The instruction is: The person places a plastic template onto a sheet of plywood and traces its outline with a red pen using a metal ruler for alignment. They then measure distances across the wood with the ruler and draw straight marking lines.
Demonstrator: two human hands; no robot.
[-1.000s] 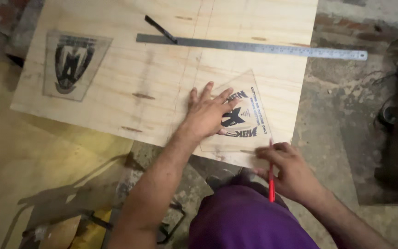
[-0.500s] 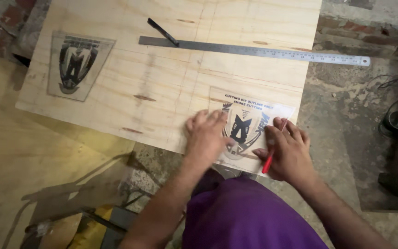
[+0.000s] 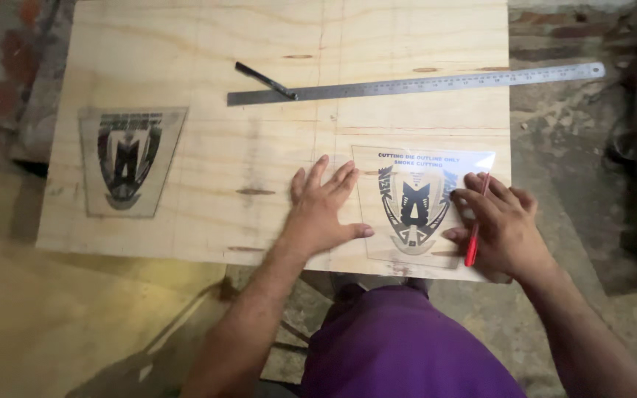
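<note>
A clear plastic template (image 3: 414, 206) printed with a dark shield-shaped outline lies flat at the near right corner of a plywood sheet (image 3: 208, 147). My left hand (image 3: 322, 210) rests flat on the wood with spread fingers, its thumb touching the template's left edge. My right hand (image 3: 499, 225) presses on the template's right edge and holds a red pen (image 3: 475, 232) that points up along that edge.
A long steel ruler (image 3: 414, 84) lies across the sheet's far side with a black pen (image 3: 263, 79) at its left end. A second shield-printed template (image 3: 128, 158) lies at the left of the sheet. Rough concrete floor and brickwork surround the board.
The template has been turned from tilted to square with the board's edge. My left hand slid off it to the left, and my right hand came up onto its right edge with the pen.
</note>
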